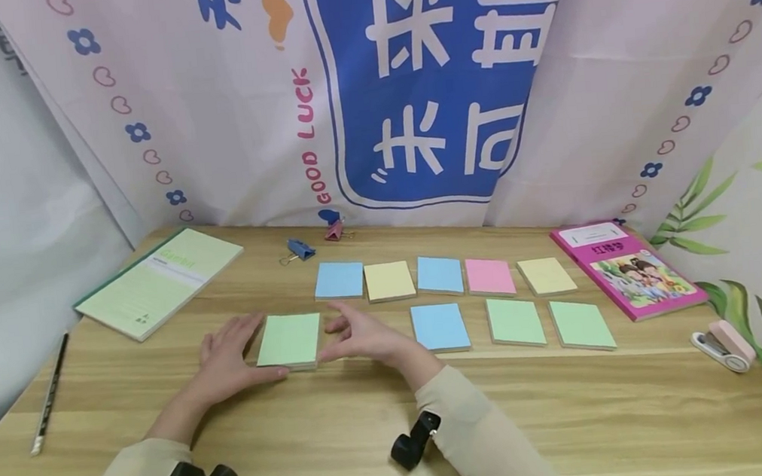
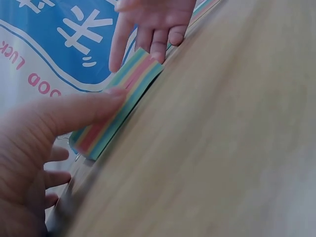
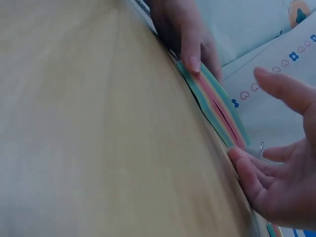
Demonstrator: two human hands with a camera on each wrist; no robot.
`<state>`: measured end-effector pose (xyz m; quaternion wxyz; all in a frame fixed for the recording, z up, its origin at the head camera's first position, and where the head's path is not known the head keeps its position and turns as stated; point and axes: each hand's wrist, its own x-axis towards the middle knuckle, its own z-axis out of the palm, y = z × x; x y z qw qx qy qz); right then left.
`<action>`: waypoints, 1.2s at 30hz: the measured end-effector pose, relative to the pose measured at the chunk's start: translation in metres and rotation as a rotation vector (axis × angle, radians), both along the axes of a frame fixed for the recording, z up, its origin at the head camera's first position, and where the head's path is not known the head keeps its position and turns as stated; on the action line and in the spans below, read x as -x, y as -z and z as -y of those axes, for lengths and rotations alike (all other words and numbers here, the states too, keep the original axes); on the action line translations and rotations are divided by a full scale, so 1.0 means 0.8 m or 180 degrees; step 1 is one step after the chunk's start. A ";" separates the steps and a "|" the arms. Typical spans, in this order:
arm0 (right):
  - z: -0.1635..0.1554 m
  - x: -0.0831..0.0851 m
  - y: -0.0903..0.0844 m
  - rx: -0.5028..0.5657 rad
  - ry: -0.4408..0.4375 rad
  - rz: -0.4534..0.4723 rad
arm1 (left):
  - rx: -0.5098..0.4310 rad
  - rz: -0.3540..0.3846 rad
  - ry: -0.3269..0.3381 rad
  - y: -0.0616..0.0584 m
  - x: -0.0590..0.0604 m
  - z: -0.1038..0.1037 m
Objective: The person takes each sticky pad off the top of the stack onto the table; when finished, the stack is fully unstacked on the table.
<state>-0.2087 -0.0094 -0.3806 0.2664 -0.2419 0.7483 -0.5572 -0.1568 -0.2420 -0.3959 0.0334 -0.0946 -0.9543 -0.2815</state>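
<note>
Both hands, left hand [image 1: 224, 357] and right hand [image 1: 362, 336], flanked the multicoloured paper stack [image 1: 289, 340] on the table [image 1: 344, 438], straight fingers touching its edges, nothing gripped; eight single pads [image 1: 440, 326] apparently remained unstacked.

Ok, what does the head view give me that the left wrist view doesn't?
Only the head view shows the whole table: eight more note pads in two rows, the pink book, green notebook, pencil, binder clips and stapler. Only the left wrist view shows that the stack has rainbow-coloured layers along its edge. Both show the left hand and right hand flanking the green-topped stack.
</note>
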 end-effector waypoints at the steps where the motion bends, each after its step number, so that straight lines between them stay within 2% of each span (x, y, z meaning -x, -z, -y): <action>1: 0.003 0.000 0.001 -0.0083 0.0008 -0.0057 | 0.0038 0.0008 -0.0005 0.000 0.000 -0.001; 3: 0.008 -0.001 0.003 -0.0288 0.0017 -0.0276 | 0.0117 -0.0002 -0.0011 0.000 0.001 -0.002; 8: 0.023 -0.004 0.005 -0.0916 0.0043 -0.1152 | 0.0199 -0.0003 -0.0009 0.005 0.001 -0.001; 10: 0.028 -0.005 0.004 -0.1124 0.0100 -0.1398 | 0.0207 0.0000 -0.0005 0.005 0.001 0.000; 15: 0.032 -0.007 0.004 -0.1314 0.0256 -0.1501 | 0.0236 -0.0018 -0.0012 0.005 0.002 -0.001; 17: 0.031 -0.007 0.005 -0.1235 0.0285 -0.1446 | 0.0245 -0.0019 -0.0014 0.005 0.003 -0.001; 20: 0.028 -0.005 0.007 -0.0834 0.0289 -0.1191 | 0.0267 -0.0025 -0.0008 0.005 0.003 -0.001; 24: 0.022 -0.004 0.009 -0.0054 0.0310 -0.0403 | 0.0298 -0.0043 -0.0005 0.004 0.003 -0.001; 26: 0.017 -0.005 0.008 0.0267 0.0409 0.0014 | 0.0311 -0.0036 -0.0010 0.004 0.002 -0.001; 28: 0.011 -0.006 0.007 0.0543 0.0510 0.0291 | 0.0309 -0.0030 -0.0006 0.004 0.002 -0.001; 32: -0.005 -0.007 0.001 0.0889 0.0670 0.0562 | 0.0302 -0.0014 0.0005 0.005 0.002 -0.001; 36: -0.025 -0.008 -0.003 0.0938 0.0748 0.0678 | 0.0298 -0.0027 0.0013 0.005 0.003 -0.001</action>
